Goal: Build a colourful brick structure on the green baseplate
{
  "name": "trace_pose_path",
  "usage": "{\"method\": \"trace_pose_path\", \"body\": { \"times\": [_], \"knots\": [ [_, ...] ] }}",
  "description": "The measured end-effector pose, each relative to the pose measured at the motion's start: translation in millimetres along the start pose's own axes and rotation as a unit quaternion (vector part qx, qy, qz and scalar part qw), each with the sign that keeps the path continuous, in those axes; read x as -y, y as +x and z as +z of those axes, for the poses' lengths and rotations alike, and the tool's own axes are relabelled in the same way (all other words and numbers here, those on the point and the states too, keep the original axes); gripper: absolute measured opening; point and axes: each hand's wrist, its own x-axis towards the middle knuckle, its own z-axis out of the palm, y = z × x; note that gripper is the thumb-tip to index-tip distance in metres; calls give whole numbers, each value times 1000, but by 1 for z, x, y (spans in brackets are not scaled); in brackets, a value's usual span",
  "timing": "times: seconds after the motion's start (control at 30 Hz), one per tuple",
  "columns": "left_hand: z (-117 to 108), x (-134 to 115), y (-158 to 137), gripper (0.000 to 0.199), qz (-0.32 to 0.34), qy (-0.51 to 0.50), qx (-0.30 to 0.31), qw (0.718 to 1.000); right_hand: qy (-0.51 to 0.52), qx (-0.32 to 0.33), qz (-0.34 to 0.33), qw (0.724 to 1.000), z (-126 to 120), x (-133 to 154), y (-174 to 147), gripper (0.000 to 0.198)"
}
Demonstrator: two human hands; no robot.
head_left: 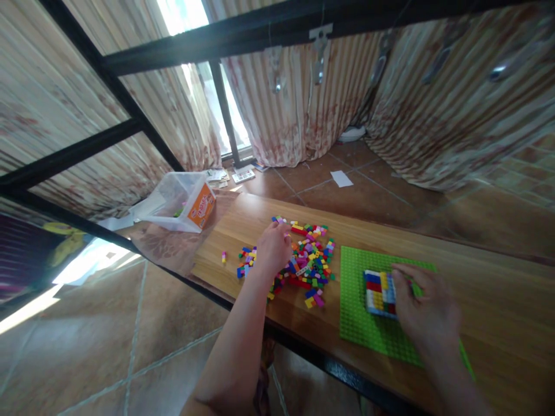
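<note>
My left hand (275,248) reaches into a heap of loose toy bricks (310,257) of many colours. Its fingers are bent down and drawn together among the bricks; whatever is between the fingertips is hidden. On a green studded baseplate (355,323) sits a small block of toy bricks (379,292) in blue, red, yellow and white. My right hand (427,303) curls over the right end of this block, thumb and index finger closed against it and covering that end. Blur softens the right fingers.
A wooden bench top (498,306) carries the bricks and baseplate. One small pink-and-yellow brick (224,256) lies apart at the left. Beyond the left end stands a clear plastic bin (173,196) with an orange label. A black metal frame (243,40) crosses overhead before striped curtains (286,115).
</note>
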Motion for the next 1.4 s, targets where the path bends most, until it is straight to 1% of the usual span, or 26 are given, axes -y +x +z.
{"method": "trace_pose_path", "body": {
  "times": [0.1, 0.2, 0.3, 0.4, 0.6, 0.7, 0.8, 0.87, 0.9, 0.93, 0.97, 1.0, 1.07, 1.13, 1.2, 1.23, 1.3, 1.33, 1.4],
  "knots": [
    [13, 0, 11, 37, 39, 40, -1, 998, 13, 4, 9, 1000, -1, 3, 1, 29],
    [27, 1, 20, 39, 97, 68, 0, 993, 25, 7, 25, 999, -2, 6, 2, 28],
    [35, 3, 26, 39, 118, 90, 17, 989, 35, 0, 39, 999, -3, 8, 3, 27],
    [36, 5, 28, 37, 121, 94, 31, 988, 44, -4, 41, 998, -3, 9, 4, 26],
    [36, 6, 29, 22, 128, 95, 42, 986, 55, 4, 53, 997, -4, 11, 5, 24],
    [32, 5, 28, 18, 140, 97, 44, 984, 57, -4, 62, 996, -8, 10, 7, 24],
    [19, 0, 27, 15, 140, 52, 33, 988, 71, -34, 82, 994, -12, 8, 9, 23],
    [11, -7, 24, 14, 111, -36, 20, 993, 86, -50, 104, 990, -15, 6, 10, 23],
    [7, -12, 22, 13, 96, -101, 25, 990, 98, -56, 117, 987, -16, 6, 10, 23],
    [6, -18, 18, 13, 78, -181, 34, 980, 114, -61, 132, 983, -16, 7, 11, 23],
    [6, -25, 12, 12, 61, -267, 49, 961, 136, -61, 147, 978, -16, 9, 11, 24],
    [7, -32, 6, 13, 44, -349, 76, 933, 163, -57, 165, 971, -17, 12, 11, 25],
    [15, -47, -9, 17, 4, -488, 132, 863, 228, -30, 206, 951, -17, 23, 11, 27],
    [26, -61, -24, 22, -26, -587, 182, 789, 297, 27, 245, 923, -17, 36, 11, 32],
    [36, -72, -36, 25, -40, -634, 224, 739, 358, 93, 250, 895, -18, 48, 10, 36],
    [40, -76, -40, 27, -41, -646, 234, 725, 383, 126, 246, 881, -19, 53, 9, 36],
    [46, -82, -44, 30, -42, -659, 242, 711, 418, 173, 237, 859, -19, 59, 8, 36],
    [48, -84, -45, 30, -42, -662, 240, 708, 430, 187, 236, 851, -19, 60, 7, 35],
    [50, -88, -44, 30, -42, -665, 233, 708, 445, 190, 244, 840, -18, 60, 5, 33]
  ]
}}
